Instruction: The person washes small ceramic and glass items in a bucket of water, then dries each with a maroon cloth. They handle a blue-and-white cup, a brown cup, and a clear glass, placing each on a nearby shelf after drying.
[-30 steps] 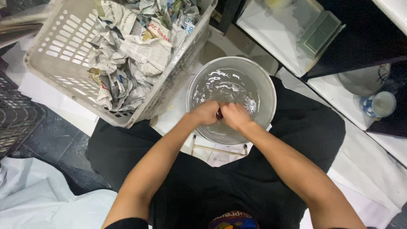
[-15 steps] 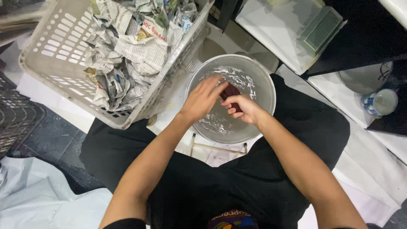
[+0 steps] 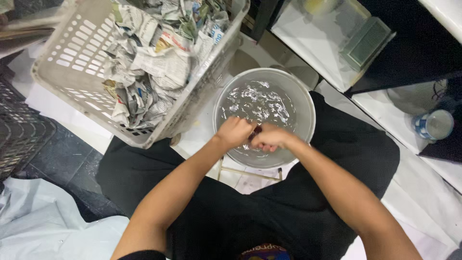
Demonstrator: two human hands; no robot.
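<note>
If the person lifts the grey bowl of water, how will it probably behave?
The bowl probably feels heavy, since rippling water covers its bottom. Tilted, the water would likely slosh and spill. Its rim may be slippery, because the left hand and the right hand look wet.

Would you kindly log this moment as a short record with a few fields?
View: head camera, looking down at a seated person's lap.
Left hand: closed, over the near side of the round grey basin of water.
Right hand: closed, against the left hand; a small dark red object shows between them.
Water: rippled, glinting.
Beside the basin: pale slotted plastic laundry basket filled with crumpled newspaper.
Far right: blue-and-white cup.
</note>
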